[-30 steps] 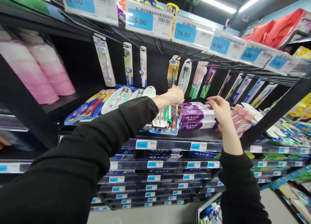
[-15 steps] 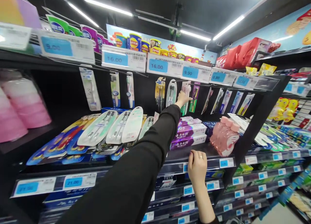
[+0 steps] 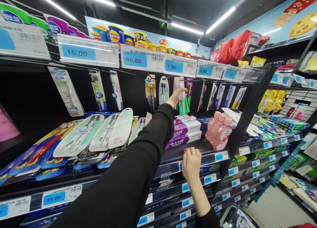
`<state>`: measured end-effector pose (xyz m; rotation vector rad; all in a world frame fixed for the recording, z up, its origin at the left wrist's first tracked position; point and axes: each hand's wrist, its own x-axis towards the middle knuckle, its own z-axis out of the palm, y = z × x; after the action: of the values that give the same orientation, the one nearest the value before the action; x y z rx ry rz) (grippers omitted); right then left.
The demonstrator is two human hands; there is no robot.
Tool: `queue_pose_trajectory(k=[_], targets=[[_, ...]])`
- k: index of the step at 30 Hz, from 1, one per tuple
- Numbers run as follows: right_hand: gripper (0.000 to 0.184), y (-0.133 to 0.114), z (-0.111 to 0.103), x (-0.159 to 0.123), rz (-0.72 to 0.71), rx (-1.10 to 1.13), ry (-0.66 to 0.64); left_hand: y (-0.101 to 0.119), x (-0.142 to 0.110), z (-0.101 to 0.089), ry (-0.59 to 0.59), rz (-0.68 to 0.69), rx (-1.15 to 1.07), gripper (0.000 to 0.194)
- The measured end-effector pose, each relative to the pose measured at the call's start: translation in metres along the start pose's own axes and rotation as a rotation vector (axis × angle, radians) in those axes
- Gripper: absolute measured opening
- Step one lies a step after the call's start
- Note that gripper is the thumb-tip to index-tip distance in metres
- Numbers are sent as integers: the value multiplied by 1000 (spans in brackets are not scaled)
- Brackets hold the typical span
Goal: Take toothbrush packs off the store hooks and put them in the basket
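Note:
My left hand reaches to the back of the shelf, closed on a toothbrush pack with a green lower end. This pack hangs in the hooked row, and my fingers hide part of it. Just left of that hand is another hanging pack with dark-headed toothbrushes; a purple toothbrush pack is just to the right. My right hand, with a ring on one finger, has its fingers curled over the shelf's front edge. Purple toothpaste boxes are stacked behind it.
Toothbrush packs lie piled on the left of the shelf. Pink bottles stand at the right, beside a black upright post. Price tags line the upper rail above the hooks.
The view has shifted closer and to the right, so things sit further left. The green-ended packs at my left hand now lie at a different tilt. My right hand stays at the shelf edge.

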<state>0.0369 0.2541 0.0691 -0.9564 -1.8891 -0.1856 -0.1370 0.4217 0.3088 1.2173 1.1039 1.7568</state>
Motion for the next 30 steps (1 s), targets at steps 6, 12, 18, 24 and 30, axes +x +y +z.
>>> queue_pose_trajectory(k=[6, 12, 18, 24, 30], targets=[[27, 1, -2, 1, 2, -23, -19, 11, -8, -5, -50, 20, -58, 16], [28, 2, -1, -1, -28, -38, 18, 20, -31, 6, 1, 69, -64, 31], [27, 3, -1, -1, -45, -39, 26, 26, -48, 25, 8, 34, -75, 30], [27, 5, 0, -3, -55, -43, 34, 33, -63, 36, 37, 33, -58, 40], [29, 7, 1, -3, -68, -37, 47, 43, -79, 42, 128, 66, -45, 59]])
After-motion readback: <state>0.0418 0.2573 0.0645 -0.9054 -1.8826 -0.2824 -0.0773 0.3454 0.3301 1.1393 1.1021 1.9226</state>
